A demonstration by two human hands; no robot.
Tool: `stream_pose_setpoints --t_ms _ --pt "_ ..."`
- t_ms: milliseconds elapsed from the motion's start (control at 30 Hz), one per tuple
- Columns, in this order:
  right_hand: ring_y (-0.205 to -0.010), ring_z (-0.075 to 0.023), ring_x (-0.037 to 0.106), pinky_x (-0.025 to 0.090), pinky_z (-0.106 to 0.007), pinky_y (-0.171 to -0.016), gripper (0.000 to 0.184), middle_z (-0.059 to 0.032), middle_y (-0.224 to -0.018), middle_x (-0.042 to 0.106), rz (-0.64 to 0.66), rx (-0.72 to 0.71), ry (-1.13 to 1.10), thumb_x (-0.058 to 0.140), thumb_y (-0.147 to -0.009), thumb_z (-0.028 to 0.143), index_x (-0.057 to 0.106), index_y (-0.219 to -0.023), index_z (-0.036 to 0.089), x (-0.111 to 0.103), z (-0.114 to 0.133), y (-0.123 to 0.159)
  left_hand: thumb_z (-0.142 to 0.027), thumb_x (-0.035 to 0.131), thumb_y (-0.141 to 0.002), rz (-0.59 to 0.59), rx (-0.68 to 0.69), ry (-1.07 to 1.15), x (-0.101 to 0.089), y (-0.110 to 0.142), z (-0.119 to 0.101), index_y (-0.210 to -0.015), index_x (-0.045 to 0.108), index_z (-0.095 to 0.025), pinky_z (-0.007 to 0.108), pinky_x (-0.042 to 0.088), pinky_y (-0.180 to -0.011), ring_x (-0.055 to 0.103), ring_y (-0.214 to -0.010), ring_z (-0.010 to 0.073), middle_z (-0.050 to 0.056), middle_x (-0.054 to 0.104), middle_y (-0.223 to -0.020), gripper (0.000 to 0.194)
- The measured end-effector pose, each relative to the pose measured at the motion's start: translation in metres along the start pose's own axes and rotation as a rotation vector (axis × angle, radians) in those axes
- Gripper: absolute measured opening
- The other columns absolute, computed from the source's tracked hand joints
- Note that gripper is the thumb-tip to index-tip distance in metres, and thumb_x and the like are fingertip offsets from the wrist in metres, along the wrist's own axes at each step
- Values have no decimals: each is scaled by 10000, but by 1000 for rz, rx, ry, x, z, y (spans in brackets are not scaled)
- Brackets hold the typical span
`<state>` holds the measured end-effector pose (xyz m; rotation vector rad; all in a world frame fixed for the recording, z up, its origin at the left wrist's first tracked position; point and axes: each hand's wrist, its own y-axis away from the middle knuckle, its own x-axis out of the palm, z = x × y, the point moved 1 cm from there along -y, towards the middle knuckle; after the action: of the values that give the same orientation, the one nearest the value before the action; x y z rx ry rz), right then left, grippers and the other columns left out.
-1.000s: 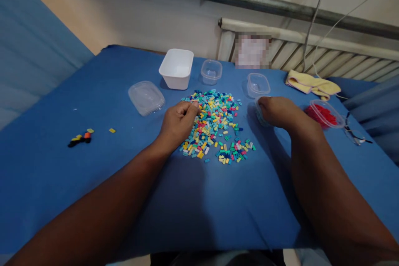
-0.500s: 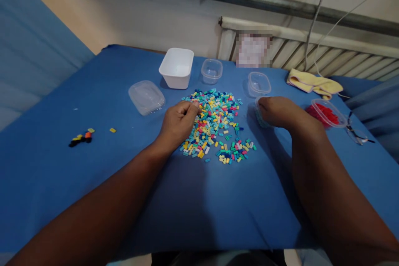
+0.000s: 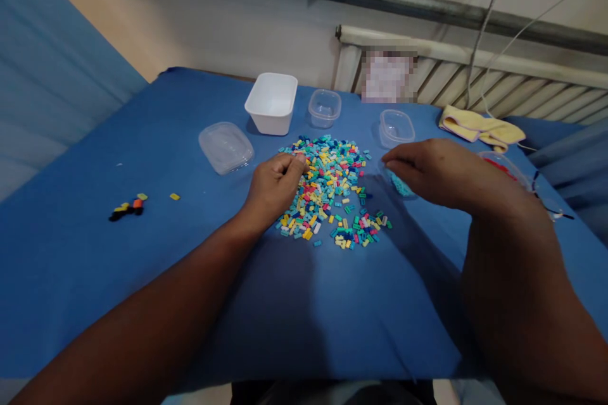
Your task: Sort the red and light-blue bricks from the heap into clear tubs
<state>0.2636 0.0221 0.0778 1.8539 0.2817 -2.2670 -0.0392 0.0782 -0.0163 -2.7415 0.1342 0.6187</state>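
My left hand rests at the left side of a pile of small toy building bricks. Its fingers are curled with the thumb against them, and whatever they hold is hidden. Turquoise, yellow, pink, white, green and dark blue bricks make up the pile. Over a small clear tub of turquoise bricks hovers my right hand, palm down. Thumb and forefinger are close together there, pointing left toward the pile; I cannot make out anything between them. The hand covers part of the tub.
Behind the pile stand a white tub and two clear containers. A clear lid lies left. Black, orange and yellow pieces sit far left. At right are a red-filled container, glasses and a yellow cloth.
My right hand has lifted from the tub's rim and shifted, exposing more of the turquoise bricks and covering more of the red-filled container. My left hand has stayed at the pile.
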Motion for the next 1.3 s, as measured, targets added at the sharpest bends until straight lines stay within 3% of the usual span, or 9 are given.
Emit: stream_pose_setpoints --t_ms 133,300,433,533,667,900,1133,1300 --pt "-887 -197 788 563 -303 -806 324 15 -1071 862 223 -236 -248 561 -1063 345 839 -1228 324 6 28 2 -430 591 -1046 -3 -3 28 1 0 1 -724 704 -198 337 518 -780 626 -760 180 36 729 -815 413" --pt "-892 -195 774 509 -300 -785 284 4 -1042 860 97 -169 -142 577 -1015 226 842 -1104 280 30 33 -12 -414 589 -1049 -1 7 32 1 1 0 -729 718 -197 339 512 -791 629 -763 180 34 716 -795 408" --pt "-899 -211 763 460 -306 -752 312 -13 -1037 855 200 -164 -41 579 -973 163 835 -1112 274 53 37 -25 -428 589 -1055 -4 12 16 1 1 0 -733 717 -200 337 499 -778 640 -786 187 31 721 -803 415" --pt "-947 -232 756 433 -309 -743 283 -41 -1070 847 195 -145 23 605 -968 176 815 -1135 268 62 43 -29 -438 587 -1062 2 7 21 2 1 2 -737 716 -199 337 500 -776 631 -779 186 31 723 -810 423" --pt "-942 -238 730 399 -313 -724 161 -65 -1050 824 187 -137 44 667 -979 247 776 -1097 242 64 48 -30 -427 587 -1066 8 15 40 2 1 5 -748 722 -196 340 487 -778 620 -766 181 24 708 -790 416" --pt "-848 -212 665 328 -328 -694 116 -64 -1008 785 207 -57 73 703 -986 316 749 -1023 216 63 45 -31 -450 591 -1067 6 24 54 3 1 4 -742 718 -193 339 486 -775 653 -806 190 30 738 -838 433" --pt "-868 -216 671 327 -342 -720 141 -66 -978 781 243 -81 109 659 -1021 333 745 -1004 222 63 47 -31 -441 592 -1074 8 46 52 3 1 5 -759 730 -196 347 486 -787 659 -812 191 27 734 -833 423" --pt "-986 -249 721 349 -353 -748 221 -98 -1090 807 231 -73 163 567 -1068 315 767 -1073 221 64 52 -29 -431 590 -1076 8 50 55 3 1 6 -742 722 -196 349 493 -791 663 -816 191 30 739 -834 429"
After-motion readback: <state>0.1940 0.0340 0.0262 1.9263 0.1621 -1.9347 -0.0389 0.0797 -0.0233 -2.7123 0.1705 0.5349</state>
